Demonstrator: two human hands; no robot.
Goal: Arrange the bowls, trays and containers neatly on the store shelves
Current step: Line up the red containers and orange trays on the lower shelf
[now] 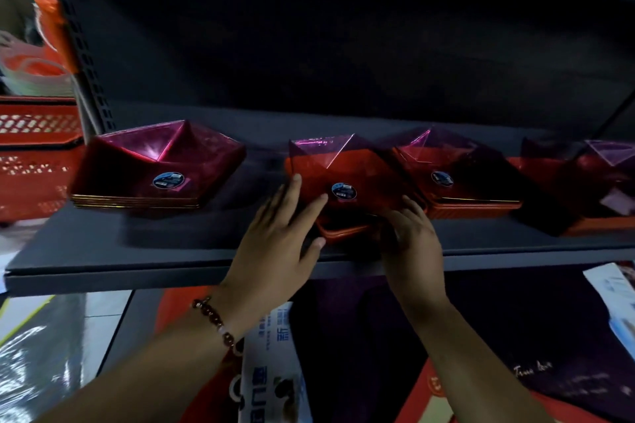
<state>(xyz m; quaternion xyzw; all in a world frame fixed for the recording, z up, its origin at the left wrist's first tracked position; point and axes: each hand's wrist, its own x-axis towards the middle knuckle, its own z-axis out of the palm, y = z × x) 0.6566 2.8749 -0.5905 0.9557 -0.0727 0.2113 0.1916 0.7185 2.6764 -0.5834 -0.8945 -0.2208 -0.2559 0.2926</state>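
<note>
I have both hands on the middle stack of red trays (343,178), which sits on the dark shelf (137,251) close to its front edge, with a translucent pink lid peaked over it and a round sticker on the sloping face. My left hand (278,240) lies flat against the stack's left side, fingers straight and spread, thumb down by the lower tray's corner. My right hand (409,240) is at the stack's right front corner with fingers bent toward it; blur hides the fingertips, so I cannot tell whether they grip or only press. The bottom tray pokes out in front of the ones above.

To the left, well apart, stands another lidded tray stack (154,172) with the same sticker. Just beside the middle stack on the right is a third stack (457,175), and a fourth (584,182) sits at the far right, partly cut off. Red perforated baskets (34,154) fill the neighbouring bay on the left. A beaded bracelet (216,323) circles my left wrist. Below the shelf lie printed packages (271,364), blurred.
</note>
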